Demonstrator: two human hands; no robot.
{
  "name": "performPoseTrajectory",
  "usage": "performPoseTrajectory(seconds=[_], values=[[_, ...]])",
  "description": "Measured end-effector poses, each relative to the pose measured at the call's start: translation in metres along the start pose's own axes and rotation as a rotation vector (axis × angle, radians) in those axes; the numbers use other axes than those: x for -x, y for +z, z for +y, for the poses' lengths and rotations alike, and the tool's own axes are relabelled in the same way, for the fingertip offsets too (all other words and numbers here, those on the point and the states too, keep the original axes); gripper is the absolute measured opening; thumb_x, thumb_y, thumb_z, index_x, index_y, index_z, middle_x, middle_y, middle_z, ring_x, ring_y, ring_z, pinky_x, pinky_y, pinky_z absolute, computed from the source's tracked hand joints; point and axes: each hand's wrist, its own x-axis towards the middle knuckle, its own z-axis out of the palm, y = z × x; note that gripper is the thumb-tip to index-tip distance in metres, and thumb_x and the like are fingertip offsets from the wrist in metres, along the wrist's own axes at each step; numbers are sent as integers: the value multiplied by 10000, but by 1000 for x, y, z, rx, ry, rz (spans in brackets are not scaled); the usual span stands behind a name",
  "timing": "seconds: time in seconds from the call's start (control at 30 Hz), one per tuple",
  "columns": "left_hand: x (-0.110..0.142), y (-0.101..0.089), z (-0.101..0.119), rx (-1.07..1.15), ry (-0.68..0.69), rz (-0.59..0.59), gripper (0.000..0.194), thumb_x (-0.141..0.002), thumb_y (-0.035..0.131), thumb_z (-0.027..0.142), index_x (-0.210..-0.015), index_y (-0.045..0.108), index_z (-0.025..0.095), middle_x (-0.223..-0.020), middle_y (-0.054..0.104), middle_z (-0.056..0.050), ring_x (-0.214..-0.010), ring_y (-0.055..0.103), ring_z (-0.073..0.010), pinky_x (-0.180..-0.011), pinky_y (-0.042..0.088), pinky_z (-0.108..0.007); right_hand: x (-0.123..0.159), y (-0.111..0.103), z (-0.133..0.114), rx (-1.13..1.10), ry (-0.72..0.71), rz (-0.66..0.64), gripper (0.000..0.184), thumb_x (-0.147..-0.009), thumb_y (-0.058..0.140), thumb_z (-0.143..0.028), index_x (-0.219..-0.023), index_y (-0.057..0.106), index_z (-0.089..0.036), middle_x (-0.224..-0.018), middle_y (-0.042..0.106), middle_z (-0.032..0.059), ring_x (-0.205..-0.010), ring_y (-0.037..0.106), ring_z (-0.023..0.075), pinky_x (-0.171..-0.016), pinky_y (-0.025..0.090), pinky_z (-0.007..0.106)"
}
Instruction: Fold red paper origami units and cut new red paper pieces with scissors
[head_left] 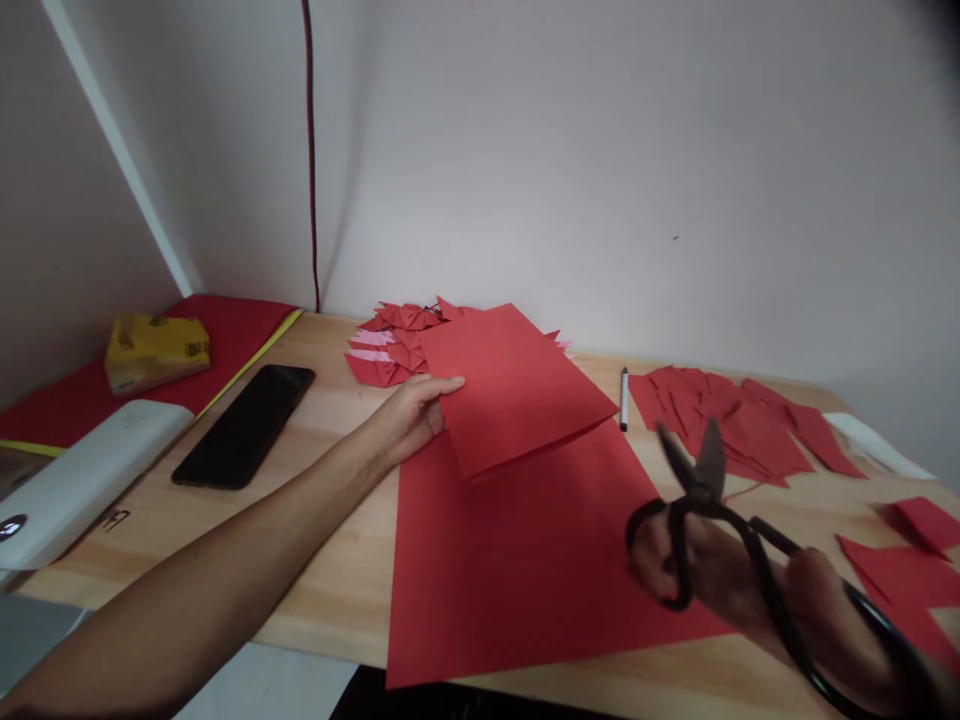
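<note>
Large red sheet [525, 570] poked one corner past front edge of tabletop [322, 600]. Above it, left hand [416, 412] pinched folded paper [517, 385] by left margin; paper looked light, easily creased, best held near edges. Right hand [724, 580] gripped scissors [703, 490], blades apart, near front edge.

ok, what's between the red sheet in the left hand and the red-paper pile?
A white pen, lying on the wooden table; the head view shows it between the held sheet and the pile.
</note>
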Motion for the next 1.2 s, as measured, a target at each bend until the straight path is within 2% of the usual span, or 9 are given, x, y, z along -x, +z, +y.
performPoseTrajectory(seconds=[0.1,0.17,0.2,0.3,0.43,0.57,0.77,1.0,1.2], values=[[0,0,0,-9,-4,10,148,-765,640,123,-889,710,83,-745,747,-95,-746,723,-217,-835,554,-340,9,13,5,-23,69,-334,805,-671,228,-905,-867,650,-249,-784,540,114,-699,477,271,-670,403,430],[1,2,0,-5,-6,25,188,-765,634,116,-933,708,78,-758,750,-97,-752,724,-219,-845,553,-346,11,18,7,-83,132,-454,867,-646,169,-925,-961,631,-261,-826,524,96,-722,458,261,-695,398,410],[1,2,1,-2,-6,33,199,-764,629,110,-944,707,75,-759,750,-98,-755,724,-220,-848,552,-348,11,20,9,-105,159,-475,893,-621,164,-939,-975,627,-262,-839,521,93,-730,453,261,-706,399,405],[1,4,1,6,-4,49,205,-767,615,92,-948,708,70,-764,750,-100,-759,722,-219,-850,549,-347,8,25,14,-148,180,-491,907,-597,165,-951,-949,627,-255,-852,515,89,-753,450,262,-739,396,396],[2,5,2,7,-11,43,174,-767,615,94,-907,714,64,-758,748,-106,-740,718,-216,-810,552,-329,4,33,15,-247,175,-516,830,-646,267,-919,-987,633,-257,-880,560,77,-772,469,244,-734,374,350],[5,7,3,-23,-11,31,171,-759,633,101,-902,717,61,-807,753,-119,-770,716,-222,-773,546,-310,-1,38,10,-225,151,-490,806,-668,280,-904,-975,629,-244,-909,633,90,-774,491,233,-717,358,319],[5,7,1,-50,-5,-29,234,-753,663,121,-973,716,61,-883,755,-129,-830,717,-238,-829,533,-332,-4,40,6,-182,146,-433,838,-671,230,-912,-965,614,-228,-918,646,102,-816,508,243,-747,366,331],[7,6,-1,-115,30,-84,190,-742,709,148,-912,711,62,-895,751,-129,-762,715,-206,-772,545,-299,-3,36,1,-206,139,-423,836,-683,261,-902,-998,635,-224,-969,645,113,-868,518,257,-793,368,354],[9,10,-2,-142,105,-104,461,-688,748,99,-1130,621,131,-1118,704,-118,-955,694,-228,-879,532,-331,-10,36,4,-323,155,-424,844,-678,306,-903,-1028,626,-204,-985,664,118,-906,555,252,-804,366,340]])
